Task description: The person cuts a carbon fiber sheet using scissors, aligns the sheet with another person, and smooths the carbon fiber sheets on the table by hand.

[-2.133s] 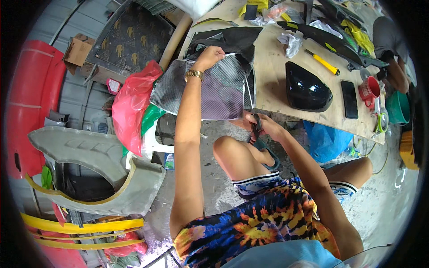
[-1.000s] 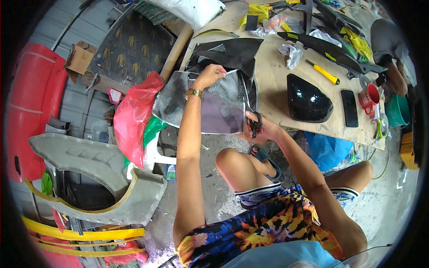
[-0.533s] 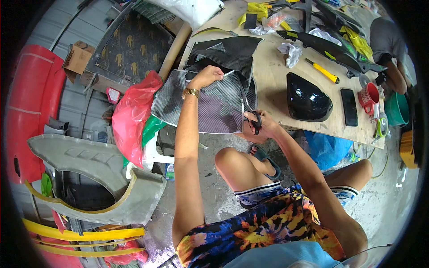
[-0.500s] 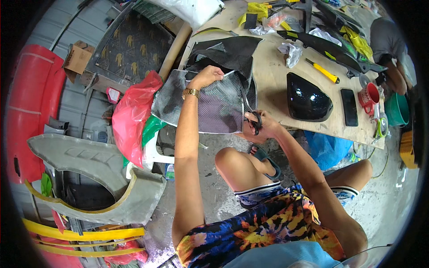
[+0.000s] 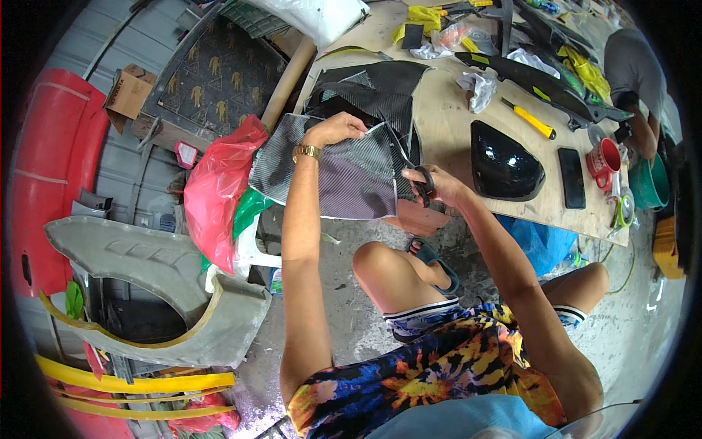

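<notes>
A sheet of grey-black woven carbon fibre cloth (image 5: 336, 179) hangs over the near left edge of the wooden table. My left hand (image 5: 338, 130) pinches its upper edge near a pale strip, fingers closed. On the right, my right hand (image 5: 443, 189) grips black-handled scissors (image 5: 424, 183), whose blades point up and away along the cloth's right side. Whether the blades are closed on the cloth, I cannot tell. Behind lies more dark woven cloth (image 5: 365, 77), with a dark gap between the pieces.
On the table (image 5: 446, 157) are a glossy black panel (image 5: 504, 161), a phone (image 5: 572, 178), a yellow cutter knife (image 5: 530, 119) and a red mug (image 5: 603, 162). A red plastic bag (image 5: 219, 190) and a grey fender (image 5: 241, 322) stand left. Another person (image 5: 636, 80) is far right.
My right hand has moved up and slightly right with the scissors, their blades now reaching farther up the cloth's side. My left hand has barely shifted and keeps its pinch.
</notes>
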The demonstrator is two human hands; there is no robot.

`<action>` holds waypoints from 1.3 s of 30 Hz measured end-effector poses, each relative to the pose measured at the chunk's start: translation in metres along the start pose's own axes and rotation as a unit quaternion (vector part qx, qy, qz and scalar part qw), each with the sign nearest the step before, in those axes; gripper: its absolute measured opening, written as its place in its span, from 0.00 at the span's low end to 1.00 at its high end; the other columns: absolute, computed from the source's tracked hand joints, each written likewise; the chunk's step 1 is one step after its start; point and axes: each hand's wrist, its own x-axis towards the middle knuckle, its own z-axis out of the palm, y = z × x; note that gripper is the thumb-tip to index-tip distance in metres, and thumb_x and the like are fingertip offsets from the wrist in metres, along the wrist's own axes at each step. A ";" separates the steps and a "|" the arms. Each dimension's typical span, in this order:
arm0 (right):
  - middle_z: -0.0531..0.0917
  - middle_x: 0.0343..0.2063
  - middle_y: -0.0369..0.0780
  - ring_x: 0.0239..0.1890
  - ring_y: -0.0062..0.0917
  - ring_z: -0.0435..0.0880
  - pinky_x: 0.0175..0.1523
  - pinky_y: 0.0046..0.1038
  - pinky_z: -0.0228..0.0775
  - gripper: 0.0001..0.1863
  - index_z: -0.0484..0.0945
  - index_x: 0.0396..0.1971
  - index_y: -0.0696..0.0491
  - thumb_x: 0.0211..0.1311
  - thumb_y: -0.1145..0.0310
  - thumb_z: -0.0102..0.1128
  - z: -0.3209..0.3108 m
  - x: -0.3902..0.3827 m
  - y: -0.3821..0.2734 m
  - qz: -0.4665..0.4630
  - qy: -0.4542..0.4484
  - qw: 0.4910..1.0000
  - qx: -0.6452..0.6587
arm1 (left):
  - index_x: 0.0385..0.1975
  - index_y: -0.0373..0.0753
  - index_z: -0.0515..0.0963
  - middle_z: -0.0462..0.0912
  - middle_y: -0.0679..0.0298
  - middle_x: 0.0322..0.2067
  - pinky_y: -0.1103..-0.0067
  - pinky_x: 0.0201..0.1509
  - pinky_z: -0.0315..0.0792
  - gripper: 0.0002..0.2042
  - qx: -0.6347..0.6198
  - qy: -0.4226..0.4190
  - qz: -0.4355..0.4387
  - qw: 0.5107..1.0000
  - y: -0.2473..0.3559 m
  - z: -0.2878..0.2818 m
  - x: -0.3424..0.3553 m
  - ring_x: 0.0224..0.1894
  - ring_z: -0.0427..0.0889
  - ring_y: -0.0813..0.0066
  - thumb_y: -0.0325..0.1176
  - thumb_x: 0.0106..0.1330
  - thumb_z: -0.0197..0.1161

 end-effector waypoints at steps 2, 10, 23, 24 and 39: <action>0.71 0.10 0.31 0.13 0.17 0.74 0.17 0.17 0.59 0.27 0.71 0.16 0.49 0.48 0.38 0.64 0.000 0.004 -0.002 -0.004 0.002 1.000 -0.004 | 0.37 0.32 0.81 0.82 0.69 0.29 0.83 0.45 0.68 0.11 0.016 -0.006 -0.015 1.000 0.001 -0.001 -0.002 0.34 0.76 0.83 0.32 0.58 0.62; 0.71 0.11 0.31 0.11 0.17 0.72 0.17 0.18 0.62 0.24 0.72 0.19 0.50 0.46 0.44 0.69 -0.001 0.005 -0.001 -0.001 -0.001 0.999 0.043 | 0.36 0.32 0.80 0.82 0.69 0.29 0.83 0.45 0.68 0.11 0.010 -0.004 -0.007 1.000 -0.008 -0.003 -0.006 0.34 0.75 0.83 0.32 0.57 0.62; 0.72 0.11 0.32 0.14 0.18 0.74 0.19 0.17 0.59 0.29 0.72 0.17 0.50 0.48 0.35 0.61 -0.002 0.018 -0.006 0.011 -0.034 0.999 0.023 | 0.36 0.32 0.80 0.82 0.68 0.29 0.82 0.44 0.68 0.12 0.001 -0.033 -0.014 0.999 0.005 -0.001 -0.004 0.34 0.75 0.82 0.33 0.57 0.62; 0.72 0.11 0.32 0.14 0.17 0.74 0.18 0.16 0.56 0.29 0.72 0.15 0.50 0.48 0.35 0.62 -0.001 0.021 -0.008 0.003 -0.028 0.999 0.022 | 0.36 0.32 0.80 0.82 0.68 0.29 0.82 0.44 0.68 0.12 0.001 -0.032 -0.016 0.999 0.004 -0.002 -0.006 0.34 0.75 0.82 0.33 0.57 0.62; 0.76 0.20 0.32 0.20 0.15 0.76 0.25 0.18 0.66 0.17 0.75 0.32 0.56 0.51 0.60 0.70 -0.024 -0.077 -0.004 -0.115 0.022 0.992 -0.041 | 0.35 0.32 0.78 0.81 0.63 0.29 0.78 0.41 0.69 0.10 0.025 0.111 0.064 0.991 -0.015 0.004 0.026 0.34 0.76 0.76 0.32 0.59 0.60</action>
